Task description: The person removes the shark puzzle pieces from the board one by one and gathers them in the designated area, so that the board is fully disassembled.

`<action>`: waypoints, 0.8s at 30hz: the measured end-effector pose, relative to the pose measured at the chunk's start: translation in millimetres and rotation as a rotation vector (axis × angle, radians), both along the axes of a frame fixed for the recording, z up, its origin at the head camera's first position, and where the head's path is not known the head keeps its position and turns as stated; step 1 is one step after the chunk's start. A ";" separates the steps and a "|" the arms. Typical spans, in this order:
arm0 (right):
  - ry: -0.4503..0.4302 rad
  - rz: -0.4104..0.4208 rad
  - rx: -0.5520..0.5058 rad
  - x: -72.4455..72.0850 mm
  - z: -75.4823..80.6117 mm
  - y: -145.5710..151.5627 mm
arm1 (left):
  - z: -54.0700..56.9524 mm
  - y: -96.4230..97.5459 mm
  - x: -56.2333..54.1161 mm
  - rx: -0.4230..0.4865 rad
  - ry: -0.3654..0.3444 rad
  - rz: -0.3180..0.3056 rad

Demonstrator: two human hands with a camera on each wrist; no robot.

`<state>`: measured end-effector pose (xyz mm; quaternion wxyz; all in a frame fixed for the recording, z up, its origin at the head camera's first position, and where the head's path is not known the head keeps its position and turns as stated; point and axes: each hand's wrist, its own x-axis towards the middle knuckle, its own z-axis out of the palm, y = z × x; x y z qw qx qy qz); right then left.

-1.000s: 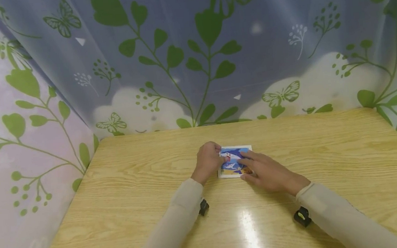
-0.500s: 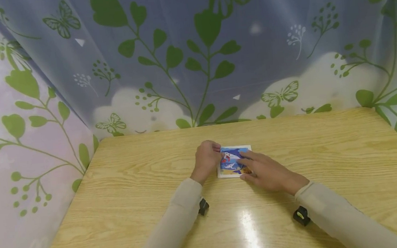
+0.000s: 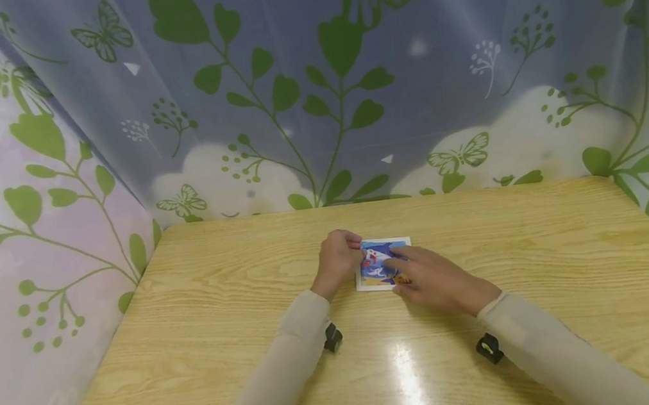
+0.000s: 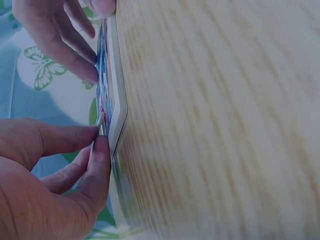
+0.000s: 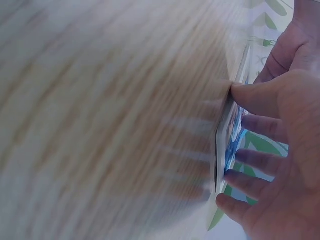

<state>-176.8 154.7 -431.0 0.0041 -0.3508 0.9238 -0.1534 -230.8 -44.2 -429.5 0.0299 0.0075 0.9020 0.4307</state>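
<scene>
A small square picture board with a white border lies flat on the table, printed with blue sea creatures, mostly whites and reds at its left. My left hand is at its upper left corner. In the left wrist view, the left thumb and forefinger pinch a small thin piece, edge-on at the board's surface; its outline is mostly hidden by the fingertips. My right hand lies over the right side, its spread, fairly straight fingers touching the picture and its thumb at the near edge.
The wood-grain table extends around the board on all sides. A curtain with leaves and butterflies hangs behind the table's far edge and along both sides. Black wrist devices sit under the sleeves.
The left thumb has drawn back a little from the picture toward the upper left, showing more red and white print. My right hand has shifted slightly left. The board stays put.
</scene>
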 end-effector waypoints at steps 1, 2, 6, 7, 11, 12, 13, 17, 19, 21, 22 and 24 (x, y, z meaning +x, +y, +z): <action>0.005 0.013 -0.004 -0.1 0.1 -0.4 | 0.1 -0.2 0.1 -0.001 -0.002 0.000; 0.004 0.021 -0.008 0.0 0.2 -0.8 | 0.3 -0.4 0.2 0.000 -0.007 0.000; -0.014 0.034 -0.018 0.9 -0.7 -1.4 | 1.0 -1.2 1.0 0.007 -0.017 -0.002; -0.025 0.030 -0.017 0.8 -0.9 -1.5 | 1.3 -1.2 1.4 0.007 -0.018 -0.002; -0.046 0.020 -0.013 0.3 -1.6 -1.1 | 2.2 -1.5 2.6 0.006 -0.013 -0.003; -0.049 0.018 -0.012 0.2 -1.7 -1.1 | 2.2 -1.6 2.7 0.006 -0.012 -0.002; -0.050 0.016 -0.009 0.1 -1.6 -1.1 | 2.2 -1.8 2.8 0.006 -0.013 -0.001; -0.064 0.010 -0.003 -0.2 -0.8 -1.6 | 1.6 -1.4 2.0 0.002 0.001 0.004; -0.072 0.007 0.001 -0.5 -0.6 -1.6 | 1.3 -1.0 1.8 -0.003 0.014 0.005; -0.078 0.005 0.002 -0.6 -0.4 -1.6 | 0.9 -0.3 1.6 -0.011 0.027 0.006; -0.081 0.005 0.002 -0.7 -0.3 -1.6 | 0.8 -0.1 1.6 -0.015 0.033 0.006; -0.084 0.005 0.002 -0.9 -0.2 -1.5 | 0.8 0.4 1.7 -0.025 0.046 0.008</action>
